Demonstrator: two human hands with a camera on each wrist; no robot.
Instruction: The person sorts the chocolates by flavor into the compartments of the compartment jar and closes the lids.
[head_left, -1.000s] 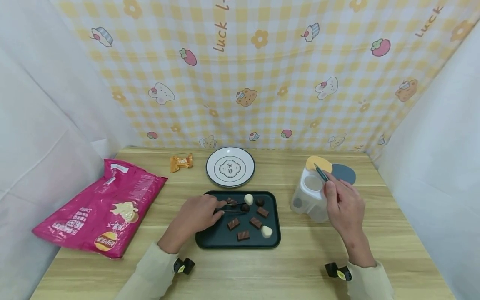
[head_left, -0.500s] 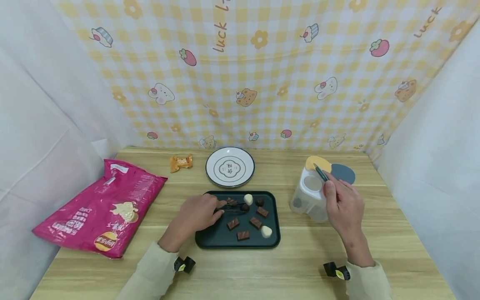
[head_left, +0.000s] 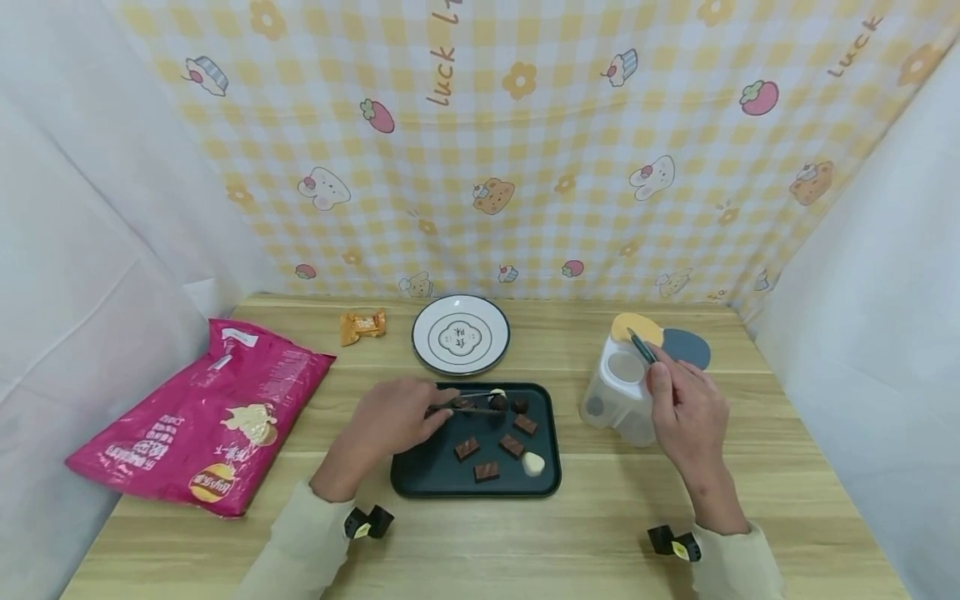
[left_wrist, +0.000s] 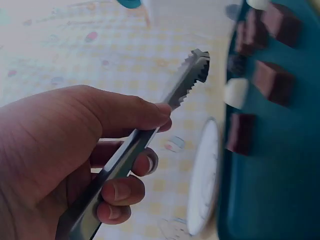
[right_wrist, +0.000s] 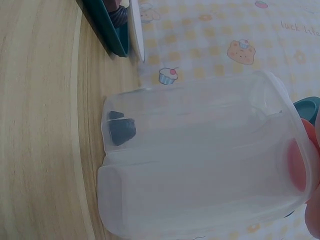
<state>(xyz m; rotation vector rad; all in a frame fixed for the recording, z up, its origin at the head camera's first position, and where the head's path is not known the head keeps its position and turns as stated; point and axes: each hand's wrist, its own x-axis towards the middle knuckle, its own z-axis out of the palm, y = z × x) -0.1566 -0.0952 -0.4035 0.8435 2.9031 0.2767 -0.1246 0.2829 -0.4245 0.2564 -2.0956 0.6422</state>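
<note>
My left hand (head_left: 393,421) holds metal tongs (left_wrist: 189,80) with toothed tips, seen close in the left wrist view. In the head view a dark round chocolate (head_left: 498,402) sits between the tips, over the far part of the dark green tray (head_left: 420,479). On that tray lie several brown chocolate blocks (head_left: 487,472) and a white chocolate piece (head_left: 533,463); another white one is mostly covered. My right hand (head_left: 693,408) grips the top edge of a clear plastic container (right_wrist: 210,150). Dark pieces (right_wrist: 122,132) show inside at its bottom. A dark green lid (head_left: 641,346) stands edge-on by the fingers.
A white plate (head_left: 427,350) lies behind the tray, with an orange-wrapped candy (head_left: 363,325) to its left. A pink chip bag (head_left: 202,417) fills the table's left side. Yellow (head_left: 637,327) and blue-grey (head_left: 686,347) lids stand raised at the container's back.
My left hand and the tongs have moved slightly up and away with the dark round chocolate, now overlapping the far white piece. My right hand and the container stay where they were.
</note>
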